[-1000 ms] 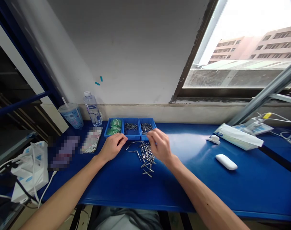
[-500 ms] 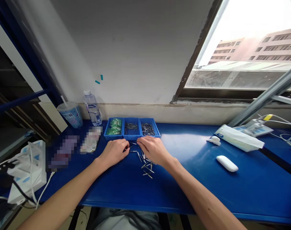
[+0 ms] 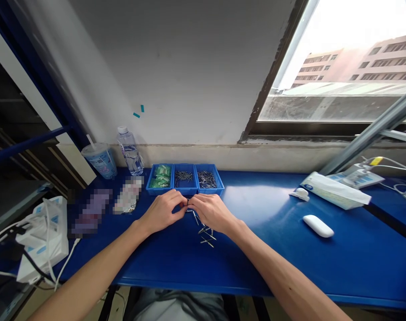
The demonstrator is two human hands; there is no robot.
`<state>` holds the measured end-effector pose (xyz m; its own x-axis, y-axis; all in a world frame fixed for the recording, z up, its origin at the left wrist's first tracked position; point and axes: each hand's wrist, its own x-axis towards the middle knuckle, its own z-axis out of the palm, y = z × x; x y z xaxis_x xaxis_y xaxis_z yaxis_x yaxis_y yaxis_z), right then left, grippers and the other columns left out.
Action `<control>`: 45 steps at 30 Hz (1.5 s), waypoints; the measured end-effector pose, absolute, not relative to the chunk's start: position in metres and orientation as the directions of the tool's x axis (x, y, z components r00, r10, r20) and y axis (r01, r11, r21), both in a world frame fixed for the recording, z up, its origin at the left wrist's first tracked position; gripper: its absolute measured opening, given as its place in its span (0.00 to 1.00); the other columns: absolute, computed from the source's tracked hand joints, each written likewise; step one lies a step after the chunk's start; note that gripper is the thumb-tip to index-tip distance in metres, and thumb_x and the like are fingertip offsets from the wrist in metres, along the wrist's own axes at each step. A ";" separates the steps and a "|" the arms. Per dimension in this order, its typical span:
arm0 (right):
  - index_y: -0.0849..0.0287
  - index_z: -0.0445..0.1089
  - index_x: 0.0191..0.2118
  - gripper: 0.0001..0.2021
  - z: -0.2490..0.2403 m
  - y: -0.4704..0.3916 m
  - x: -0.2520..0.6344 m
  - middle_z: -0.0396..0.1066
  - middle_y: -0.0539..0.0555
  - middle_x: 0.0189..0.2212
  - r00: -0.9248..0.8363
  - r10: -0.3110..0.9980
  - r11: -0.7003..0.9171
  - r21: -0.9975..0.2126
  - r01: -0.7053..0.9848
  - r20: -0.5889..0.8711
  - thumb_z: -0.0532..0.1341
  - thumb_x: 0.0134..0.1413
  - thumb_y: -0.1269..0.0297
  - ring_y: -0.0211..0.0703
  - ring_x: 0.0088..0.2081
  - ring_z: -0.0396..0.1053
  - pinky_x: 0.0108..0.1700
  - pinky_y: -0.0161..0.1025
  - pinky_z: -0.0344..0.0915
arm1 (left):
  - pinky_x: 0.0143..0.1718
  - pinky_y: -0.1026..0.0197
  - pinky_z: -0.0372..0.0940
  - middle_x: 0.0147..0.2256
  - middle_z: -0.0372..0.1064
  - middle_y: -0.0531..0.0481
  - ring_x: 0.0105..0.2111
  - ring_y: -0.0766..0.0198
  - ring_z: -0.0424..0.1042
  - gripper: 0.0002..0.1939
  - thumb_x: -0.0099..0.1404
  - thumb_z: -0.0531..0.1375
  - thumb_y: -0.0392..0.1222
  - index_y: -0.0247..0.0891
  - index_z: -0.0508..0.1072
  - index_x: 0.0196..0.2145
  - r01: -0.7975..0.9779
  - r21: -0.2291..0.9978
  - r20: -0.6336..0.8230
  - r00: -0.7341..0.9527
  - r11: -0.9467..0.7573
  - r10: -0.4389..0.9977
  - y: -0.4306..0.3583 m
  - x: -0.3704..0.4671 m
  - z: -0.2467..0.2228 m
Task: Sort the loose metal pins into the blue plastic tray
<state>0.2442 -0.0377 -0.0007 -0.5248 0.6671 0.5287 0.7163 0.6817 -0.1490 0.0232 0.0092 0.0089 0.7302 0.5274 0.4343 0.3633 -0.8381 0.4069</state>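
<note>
My left hand [image 3: 163, 208] and my right hand [image 3: 212, 211] meet fingertip to fingertip just in front of the blue bins. Both are closed in a pinch, and whatever lies between their fingertips is too small and covered to name. Below and partly under my right hand, several loose thin metal pins that look like blind rivets [image 3: 207, 242] lie scattered on the blue table [image 3: 163, 263]. The joined blue bins [image 3: 184, 191] have three compartments: green-and-white packets [image 3: 161, 176] on the left, a few metal pins [image 3: 183, 176] in the middle, a denser heap of pins [image 3: 207, 179] on the right.
Behind on the left stand a water bottle [image 3: 130, 151] and a cup with a straw [image 3: 101, 161]. A white power strip [image 3: 44, 240] with cables is at far left. On the right are a white oval case [image 3: 318, 226], crumpled tissue [image 3: 300, 194] and a wipes packet [image 3: 335, 191].
My left hand has moved right and my right hand slightly left, so the fingertips, apart before, now come together. More of the loose pins are covered by my right hand.
</note>
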 end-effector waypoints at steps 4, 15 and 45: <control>0.59 0.69 0.36 0.17 -0.001 -0.037 0.244 0.73 0.53 0.29 -0.492 0.677 0.663 -0.165 0.730 0.547 0.51 0.78 0.61 0.41 0.30 0.70 0.33 0.38 0.56 | 0.36 0.63 0.62 0.32 0.71 0.54 0.31 0.65 0.70 0.03 0.71 0.60 0.37 0.39 0.72 0.37 0.358 0.503 0.396 0.714 -0.787 0.578 0.008 0.022 0.009; 0.58 0.73 0.39 0.11 -0.014 -0.035 0.236 0.75 0.52 0.34 -0.415 0.746 0.604 -0.265 0.752 0.522 0.56 0.75 0.67 0.39 0.30 0.70 0.30 0.37 0.53 | 0.39 0.63 0.67 0.35 0.76 0.53 0.34 0.64 0.74 0.06 0.73 0.59 0.42 0.40 0.74 0.40 0.328 0.662 0.330 0.680 -0.674 0.654 0.012 0.021 0.012; 0.55 0.67 0.38 0.09 0.016 -0.033 0.269 0.73 0.53 0.32 0.030 0.585 0.370 -0.299 0.880 0.811 0.54 0.73 0.62 0.46 0.34 0.70 0.50 0.48 0.60 | 0.49 0.50 0.67 0.41 0.76 0.45 0.43 0.52 0.76 0.16 0.77 0.51 0.48 0.41 0.74 0.38 0.793 0.320 0.471 0.342 -0.519 0.813 -0.026 -0.034 0.030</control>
